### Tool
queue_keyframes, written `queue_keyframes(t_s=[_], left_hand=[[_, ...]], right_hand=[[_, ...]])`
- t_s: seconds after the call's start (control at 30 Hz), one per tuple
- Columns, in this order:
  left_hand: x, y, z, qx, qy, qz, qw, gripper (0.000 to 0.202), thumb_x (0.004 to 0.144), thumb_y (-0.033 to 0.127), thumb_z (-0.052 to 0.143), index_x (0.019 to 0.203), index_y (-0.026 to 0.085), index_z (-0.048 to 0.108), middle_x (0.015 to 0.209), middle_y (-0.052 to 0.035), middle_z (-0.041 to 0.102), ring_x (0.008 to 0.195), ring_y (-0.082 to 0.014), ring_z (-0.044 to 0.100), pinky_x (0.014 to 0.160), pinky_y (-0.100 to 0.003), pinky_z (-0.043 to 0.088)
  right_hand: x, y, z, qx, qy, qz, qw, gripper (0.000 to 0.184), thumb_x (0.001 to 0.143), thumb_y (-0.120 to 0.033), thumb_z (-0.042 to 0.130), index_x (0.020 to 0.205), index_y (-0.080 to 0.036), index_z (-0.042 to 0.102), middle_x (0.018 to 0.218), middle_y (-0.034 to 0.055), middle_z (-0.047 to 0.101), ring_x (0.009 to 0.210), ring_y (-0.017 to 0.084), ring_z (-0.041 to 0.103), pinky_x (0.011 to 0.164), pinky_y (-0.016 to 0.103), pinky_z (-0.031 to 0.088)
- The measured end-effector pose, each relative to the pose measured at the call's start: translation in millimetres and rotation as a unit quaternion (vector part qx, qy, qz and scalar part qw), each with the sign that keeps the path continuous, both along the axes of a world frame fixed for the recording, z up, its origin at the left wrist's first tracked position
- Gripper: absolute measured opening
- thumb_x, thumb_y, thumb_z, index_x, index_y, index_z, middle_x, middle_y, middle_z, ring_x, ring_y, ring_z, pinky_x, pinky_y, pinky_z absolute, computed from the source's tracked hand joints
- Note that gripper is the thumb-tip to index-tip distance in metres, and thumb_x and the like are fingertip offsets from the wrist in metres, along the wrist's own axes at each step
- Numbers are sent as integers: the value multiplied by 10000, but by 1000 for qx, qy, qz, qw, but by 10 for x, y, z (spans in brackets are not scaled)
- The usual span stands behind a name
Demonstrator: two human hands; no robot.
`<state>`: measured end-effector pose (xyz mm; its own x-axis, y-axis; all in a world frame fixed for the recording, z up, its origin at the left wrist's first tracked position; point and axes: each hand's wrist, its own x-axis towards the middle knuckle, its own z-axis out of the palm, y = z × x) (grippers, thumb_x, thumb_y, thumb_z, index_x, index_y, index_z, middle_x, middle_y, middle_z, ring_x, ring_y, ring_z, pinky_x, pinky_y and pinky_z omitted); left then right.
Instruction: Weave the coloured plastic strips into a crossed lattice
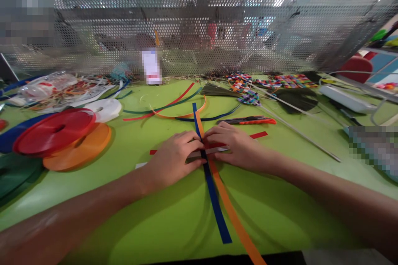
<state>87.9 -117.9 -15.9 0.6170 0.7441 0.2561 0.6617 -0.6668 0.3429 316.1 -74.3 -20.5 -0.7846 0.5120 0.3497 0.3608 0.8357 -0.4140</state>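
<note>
my left hand and my right hand rest on the green counter, both pressing flat on a crossing of strips at its middle. fingers of both hands are narrow, curled down onto the strips; whether they pinch a strip or only press on it, i cannot tell. the blue strip and the orange strip run side by side, touching, from the near edge up under my fingers and out beyond them. a red strip and a white strip lie crosswise under my hands, the red one showing on both sides.

left of my hands, well apart: a red roll lying on an orange roll, a white roll just behind, a blue roll and a green roll at the edge. a clear bag at far left holds loose thin strips. loose curved strips lie beyond my hands. an orange-handled cutter lies near my right hand, not touching. woven colored pieces sit by the perforated metal screen.
</note>
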Motion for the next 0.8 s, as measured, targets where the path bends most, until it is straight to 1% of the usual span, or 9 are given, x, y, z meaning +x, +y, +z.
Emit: queue_keyframes(t_s=[0.13, 0.2, 0.33, 0.6, 0.8], left_hand=[[10, -12, -10, -5, 4, 13, 1000, 270, 882, 225, 752, 1129, 155, 667, 1126, -80, 626, 1036, -265, 616, 907, -436, 542], [13, -15, -10, -6, 11, 16, 1000, 286, 885, 237, 750, 1144, 152, 663, 1143, -88, 624, 1044, -272, 617, 915, -449, 544], [16, -14, -11, 3, 31, 6, 999, 274, 903, 240, 725, 1156, 156, 663, 1160, -96, 617, 1044, -275, 620, 914, -458, 547], [7, -19, -22, 31, 48, -3, 998, 263, 920, 243, 699, 1161, 146, 661, 1153, -109, 609, 1047, -286, 617, 912, -475, 551], [1, -33, -11, 36, 55, -8, 998, 236, 937, 253, 677, 1146, 144, 657, 1153, -109, 605, 1044, -292, 617, 907, -487, 554]], right_hand=[[-8, -7, 14, -3, -8, -3, 1000, 169, 862, -108, 691, 1022, -162, 704, 1165, 114, 695, 1061, 272, 606, 930, 456, 505], [-12, -13, 18, -5, -12, -7, 1000, 180, 867, -112, 688, 1040, -160, 701, 1165, 115, 693, 1068, 275, 602, 935, 458, 505], [-11, -18, 15, -7, -12, -10, 1000, 208, 878, -122, 681, 1082, -162, 696, 1165, 112, 689, 1069, 274, 592, 934, 459, 507], [-8, -16, 19, -2, -14, -7, 1000, 165, 867, -119, 686, 1021, -171, 710, 1163, 115, 689, 1067, 273, 597, 935, 460, 503], [-15, -17, 9, -1, -24, -16, 1000, 239, 863, -120, 687, 1096, -174, 702, 1169, 107, 689, 1058, 270, 592, 939, 460, 497]])
